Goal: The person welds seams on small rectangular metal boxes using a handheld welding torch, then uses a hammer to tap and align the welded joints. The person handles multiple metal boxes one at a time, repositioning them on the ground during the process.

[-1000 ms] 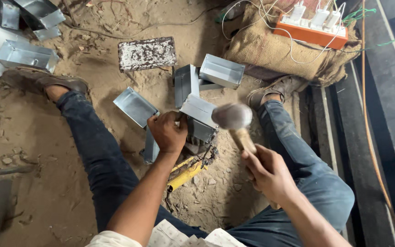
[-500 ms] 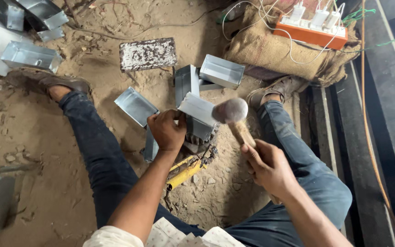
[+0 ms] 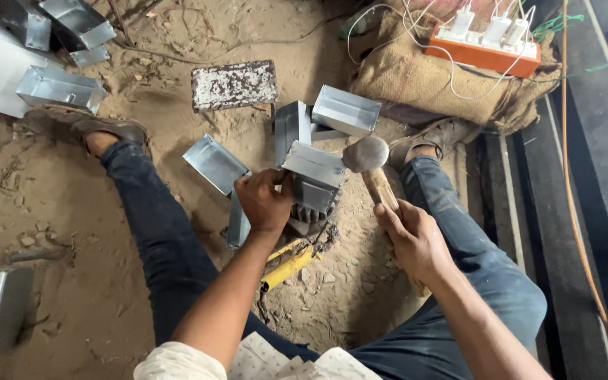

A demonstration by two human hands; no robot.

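Person's sitting on the sandy floor [image 3: 79, 295], legs spread so the work sits mid-frame. Left hand [image 3: 265, 204] is clamped tight around the metal box [image 3: 312, 176] to steady it, while right hand [image 3: 413, 236] is wrapped around the hammer [image 3: 369, 160], whose head touches the box edge.

The person wears dark blue jeans [image 3: 170, 239] and worn, dusty brown sandals [image 3: 82, 127] on both feet. Nearest the camera, below the jeans, shows a pale shirt [image 3: 262, 362] with a fine dotted print. Both forearms are bare, without sleeves.
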